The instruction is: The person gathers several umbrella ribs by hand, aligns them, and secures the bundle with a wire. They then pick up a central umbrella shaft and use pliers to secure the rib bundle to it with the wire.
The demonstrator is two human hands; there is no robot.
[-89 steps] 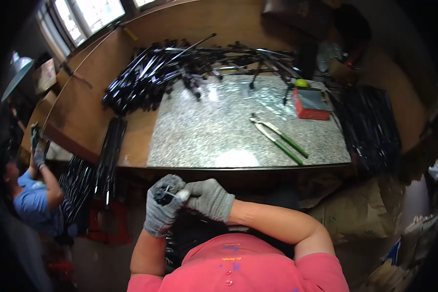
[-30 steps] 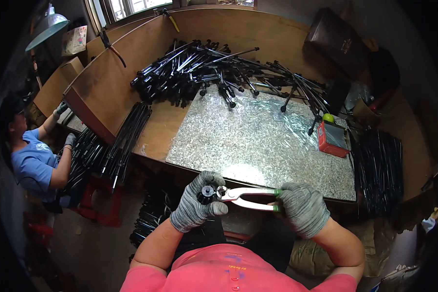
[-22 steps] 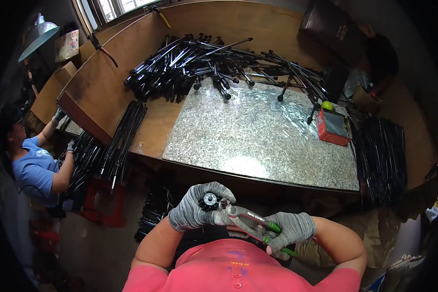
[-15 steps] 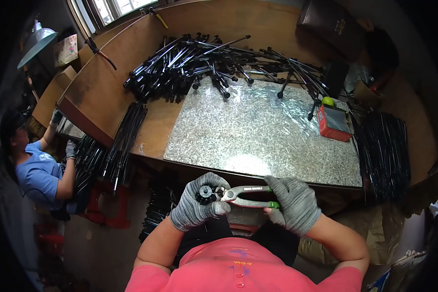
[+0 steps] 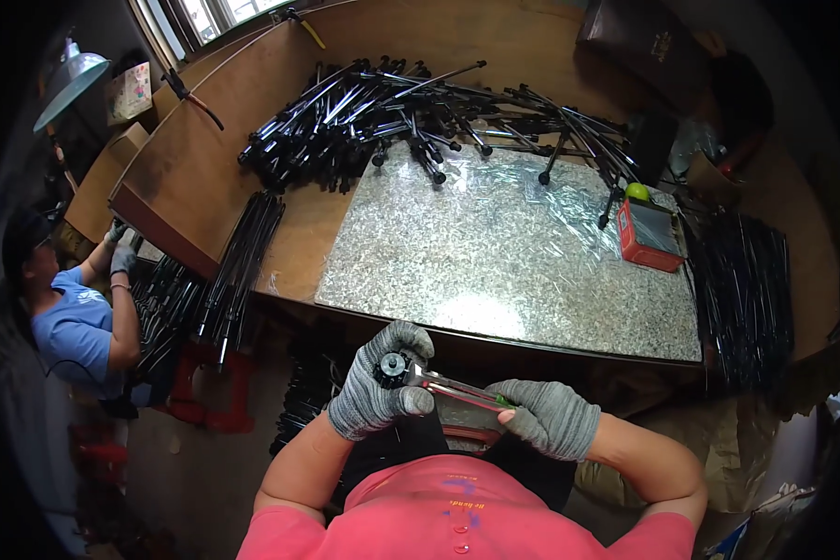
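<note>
In a grey knitted glove, my left hand (image 5: 366,390) is wrapped round a black round part with a grey disc-shaped end (image 5: 393,365). It is seen nearly end-on, and whatever lies behind it is hidden by my hand. My right hand (image 5: 553,422), gloved alike, grips the green handles of metal pincers (image 5: 459,388). The handles are squeezed together and seen edge-on. The pincers' jaws reach to the right side of the black part and seem to touch it. Both hands are in front of the table's near edge, above my lap.
A speckled stone slab (image 5: 476,243) lies on the wooden table, with scraps of clear plastic on it. Behind it is a heap of black rods (image 5: 345,121). A red box (image 5: 648,239) sits at its right, beside bundled black rods (image 5: 749,294). A co-worker (image 5: 84,317) works at left.
The pincers' handles were spread apart and are now squeezed together. My right hand has turned and dropped slightly. My left hand still holds the black part in nearly the same place.
</note>
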